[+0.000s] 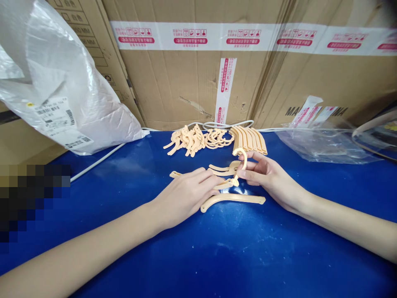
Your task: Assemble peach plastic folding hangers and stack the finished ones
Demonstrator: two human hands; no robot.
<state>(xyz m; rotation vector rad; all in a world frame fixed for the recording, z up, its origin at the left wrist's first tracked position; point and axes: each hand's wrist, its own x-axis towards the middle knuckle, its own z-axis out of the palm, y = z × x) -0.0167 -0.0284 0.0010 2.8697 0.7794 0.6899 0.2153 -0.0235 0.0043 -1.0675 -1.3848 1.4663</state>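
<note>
My right hand pinches a beige plastic hanger hook, its curved end pointing up. Beneath my left hand, closed fingers press on a beige hanger arm, whose end meets the base of the hook. Whether the two are joined I cannot tell. Just behind the fingers lies a forked beige piece, partly covered by my right hand. A loose curved hanger arm rests on the blue table in front of my hands, its left end close to my left fingertips.
Along the back of the blue table lie a pile of forked pieces, a heap of hooks and a row of hanger arms. Cardboard boxes stand behind. A plastic-wrapped bag leans at left; clear plastic lies at right.
</note>
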